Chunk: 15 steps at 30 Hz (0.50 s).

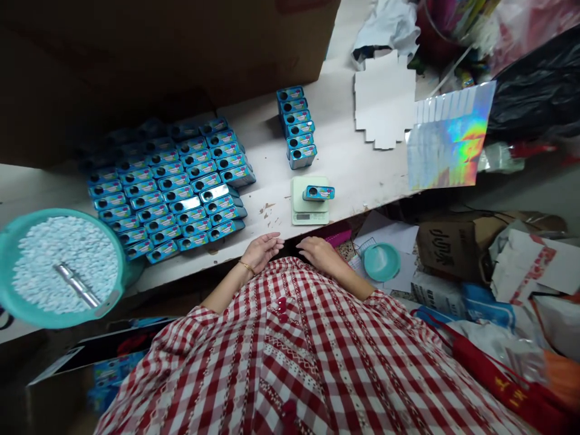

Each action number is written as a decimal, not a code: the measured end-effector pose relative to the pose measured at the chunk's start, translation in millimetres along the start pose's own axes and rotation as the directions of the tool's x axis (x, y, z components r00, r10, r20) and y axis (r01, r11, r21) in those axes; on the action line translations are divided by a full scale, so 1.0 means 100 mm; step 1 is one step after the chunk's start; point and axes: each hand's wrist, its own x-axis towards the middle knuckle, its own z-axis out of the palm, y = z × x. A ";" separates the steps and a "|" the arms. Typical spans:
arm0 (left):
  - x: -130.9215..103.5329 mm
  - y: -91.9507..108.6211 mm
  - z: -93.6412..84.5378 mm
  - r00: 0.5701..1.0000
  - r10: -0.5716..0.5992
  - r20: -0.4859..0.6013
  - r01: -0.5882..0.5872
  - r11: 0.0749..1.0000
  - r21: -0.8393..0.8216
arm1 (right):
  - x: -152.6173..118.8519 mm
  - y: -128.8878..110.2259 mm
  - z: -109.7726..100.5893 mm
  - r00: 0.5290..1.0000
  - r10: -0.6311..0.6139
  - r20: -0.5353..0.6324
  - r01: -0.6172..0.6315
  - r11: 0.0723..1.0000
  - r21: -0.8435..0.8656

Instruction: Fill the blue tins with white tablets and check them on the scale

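My left hand (261, 251) rests at the table's front edge, palm turned inward, fingers loosely stretched and holding nothing. My right hand (319, 254) lies against the checked garment, just below the scale; its fingers are slightly bent and nothing shows in them. A pale green kitchen scale (310, 216) stands at the edge between and above both hands. On its plate lies one blue tin (319, 193) with a dark round spot at one end. Behind the scale runs a short row of matching tins (299, 141). Many more blue tins (176, 193) stand in packed rows on the left.
At far left a teal basin (118, 257) holds pale blue candies (54, 260) and a metal scoop (77, 285). A big cardboard box (158, 54) looms behind the tins. On the right lie a white cardboard cutout (385, 99) and a shiny holographic sheet (448, 142). A teal bowl (382, 262) sits below.
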 end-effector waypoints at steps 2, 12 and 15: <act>-0.01 -0.01 -0.02 1.000 0.010 -0.016 -0.010 0.999 0.037 | 0.01 -0.14 0.09 0.996 -0.006 0.094 0.007 1.000 -0.011; -0.07 0.00 -0.26 0.996 0.032 -0.080 -0.037 0.997 -0.067 | 0.03 0.44 -0.15 0.873 0.418 -0.252 -0.393 0.908 0.142; -0.08 0.04 -0.29 0.996 0.022 -0.081 -0.031 0.993 -0.118 | 0.16 0.82 -0.25 0.716 0.538 -0.445 -0.378 0.834 0.401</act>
